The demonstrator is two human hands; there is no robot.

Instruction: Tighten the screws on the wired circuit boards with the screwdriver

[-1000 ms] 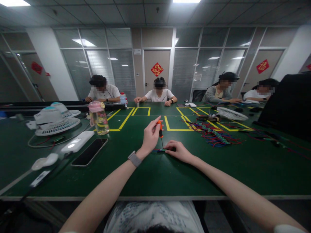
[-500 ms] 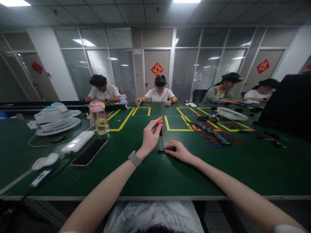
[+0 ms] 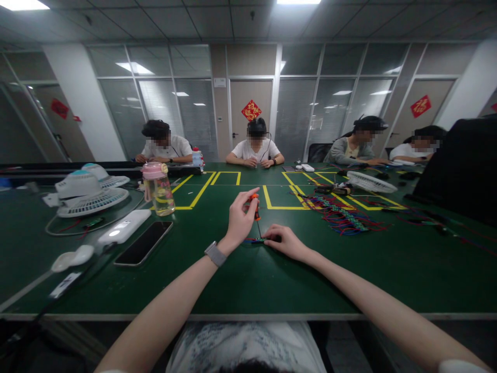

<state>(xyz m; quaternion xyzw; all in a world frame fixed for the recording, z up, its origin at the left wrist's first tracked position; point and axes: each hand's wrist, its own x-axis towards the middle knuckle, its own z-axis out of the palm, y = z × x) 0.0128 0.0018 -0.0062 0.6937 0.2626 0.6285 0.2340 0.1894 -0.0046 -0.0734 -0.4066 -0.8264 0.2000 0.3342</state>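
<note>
My left hand [image 3: 238, 220] is closed round a small screwdriver [image 3: 256, 207] with an orange and black handle, held upright with its tip pointing down. The tip meets a small connector with red and blue wires [image 3: 254, 240] lying on the green table [image 3: 248, 280]. My right hand [image 3: 285, 241] lies on the table with its fingers pressed on the right end of that connector. A grey watch sits on my left wrist.
To my left lie a black phone [image 3: 143, 243], a white power bank [image 3: 123, 227], a bottle with a pink cap [image 3: 157, 188] and white fans [image 3: 86, 192]. A heap of red and blue wired connectors [image 3: 341, 214] lies to the right. Several people sit across the table.
My left fingers have shifted round the screwdriver handle, covering more of it. The person straight across has drawn both hands together. My right hand has stayed put.
</note>
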